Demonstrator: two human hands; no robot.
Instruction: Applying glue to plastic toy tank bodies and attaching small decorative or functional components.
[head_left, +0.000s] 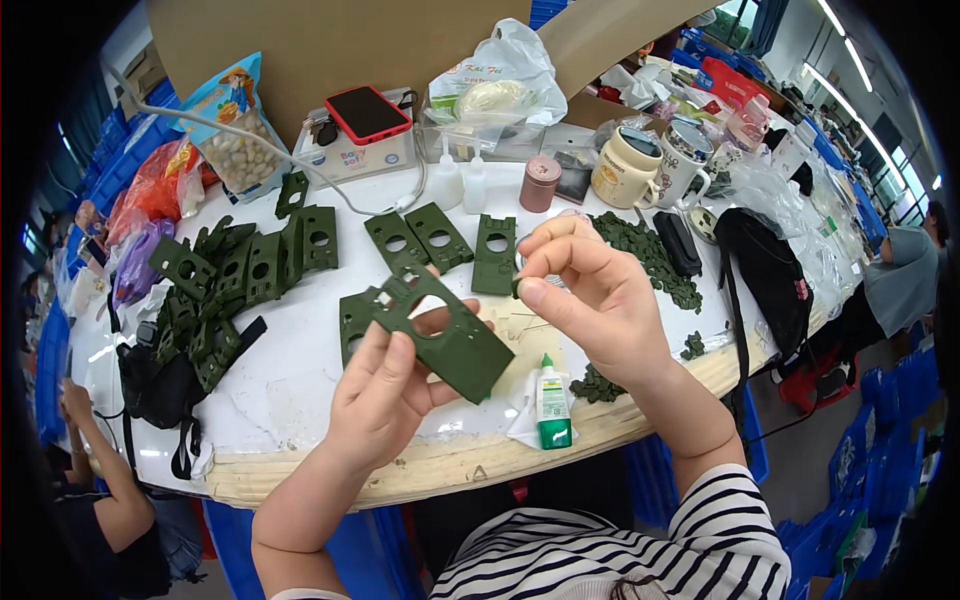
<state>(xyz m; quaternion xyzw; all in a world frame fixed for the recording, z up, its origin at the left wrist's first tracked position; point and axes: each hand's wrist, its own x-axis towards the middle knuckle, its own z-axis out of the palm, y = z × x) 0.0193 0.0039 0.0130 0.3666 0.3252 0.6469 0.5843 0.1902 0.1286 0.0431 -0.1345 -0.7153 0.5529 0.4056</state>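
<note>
My left hand (372, 405) is closed around a dark green molded plastic panel (462, 355) with a large round hole, holding it tilted above the table. To its right, my right hand (605, 300) pinches a small dark green piece (517, 286) between thumb and fingers; most of that piece is hidden. The two hands are apart. Further green panels (494, 256) of the same kind lie flat just beyond the hands, one partly covered by the held panel. Below my right hand, a white and green glue bottle (553, 405) rests on a piece of tissue near the front edge.
Green panels are heaped (240, 265) on the left, beside a black bag (160, 385). Small green pieces (640, 250) form a pile at right. Behind stand squeeze bottles (447, 183), a pink tin (540, 184), mugs (625, 168) and a red-cased phone (368, 114) on a box.
</note>
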